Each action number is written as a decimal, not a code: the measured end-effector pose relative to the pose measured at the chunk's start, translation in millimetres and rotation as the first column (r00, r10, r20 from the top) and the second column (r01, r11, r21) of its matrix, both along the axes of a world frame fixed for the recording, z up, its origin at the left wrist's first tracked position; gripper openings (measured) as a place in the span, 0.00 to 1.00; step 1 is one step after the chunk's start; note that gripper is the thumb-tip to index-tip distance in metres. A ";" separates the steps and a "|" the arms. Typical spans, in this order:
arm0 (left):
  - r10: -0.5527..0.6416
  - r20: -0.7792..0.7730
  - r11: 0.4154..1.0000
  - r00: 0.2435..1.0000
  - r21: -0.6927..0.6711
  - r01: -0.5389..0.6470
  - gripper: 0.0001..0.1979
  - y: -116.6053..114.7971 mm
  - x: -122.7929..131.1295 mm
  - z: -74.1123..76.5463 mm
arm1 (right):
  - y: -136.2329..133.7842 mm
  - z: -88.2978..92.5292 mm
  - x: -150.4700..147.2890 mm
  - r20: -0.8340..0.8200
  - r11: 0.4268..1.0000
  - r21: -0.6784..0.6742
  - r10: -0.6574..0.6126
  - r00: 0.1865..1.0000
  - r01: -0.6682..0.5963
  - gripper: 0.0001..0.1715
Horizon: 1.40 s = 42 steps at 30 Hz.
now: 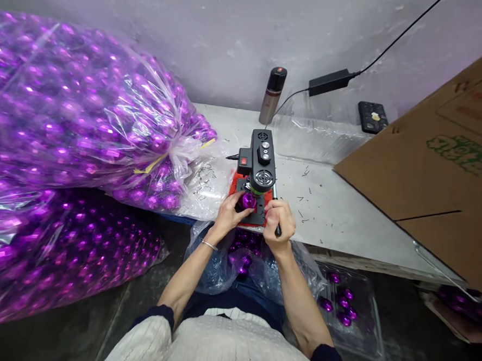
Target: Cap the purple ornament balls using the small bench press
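A small black and red bench machine [259, 165] stands at the front edge of a white table [337, 208]. My left hand [228, 212] is closed on a shiny purple ball [247, 201] and holds it under the machine's head. My right hand [278, 221] is wrapped round the machine's black lever handle [277, 230] at its right side. An open clear bag [252, 263] with more purple balls lies in my lap below both hands.
Two big clear bags of purple balls [73, 116] fill the left side. A clear tray [347, 307] holding several balls sits at lower right. A cardboard box [441, 165] leans on the right. A spray can [273, 95], power adapter [331, 81] and small black device [372, 117] are at the back.
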State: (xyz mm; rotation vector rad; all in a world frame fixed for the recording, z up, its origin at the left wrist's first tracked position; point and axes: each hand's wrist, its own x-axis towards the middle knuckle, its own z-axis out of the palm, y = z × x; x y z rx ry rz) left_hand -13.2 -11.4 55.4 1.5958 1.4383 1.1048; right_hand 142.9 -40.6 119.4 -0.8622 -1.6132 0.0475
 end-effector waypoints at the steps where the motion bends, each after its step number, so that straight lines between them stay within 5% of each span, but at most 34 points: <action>1: -0.011 -0.006 1.000 1.000 -0.002 0.011 0.28 1.4 -0.4 0.7 | -0.2 1.1 -0.1 0.002 1.000 0.004 0.001 1.000 -0.001 0.14; 14: 0.061 0.272 0.986 0.960 -0.165 -0.016 0.30 5.2 -15.3 -17.7 | -0.8 7.3 -0.9 0.012 1.000 0.027 0.000 1.000 0.000 0.14; 23: -0.023 0.183 0.991 0.983 -0.122 0.046 0.31 7.4 -18.9 -25.4 | 0.2 6.8 -1.2 0.012 0.999 0.049 0.006 1.000 -0.007 0.14; 34: -0.028 -0.102 0.995 0.994 0.090 0.037 0.30 12.8 -4.1 -11.2 | -0.6 6.1 -0.6 0.024 0.999 0.035 -0.008 1.000 0.007 0.13; 42: -0.051 0.023 0.998 0.998 0.043 0.050 0.31 4.3 -7.8 -15.8 | -0.7 5.6 -0.6 0.013 0.999 0.040 -0.017 1.000 0.016 0.14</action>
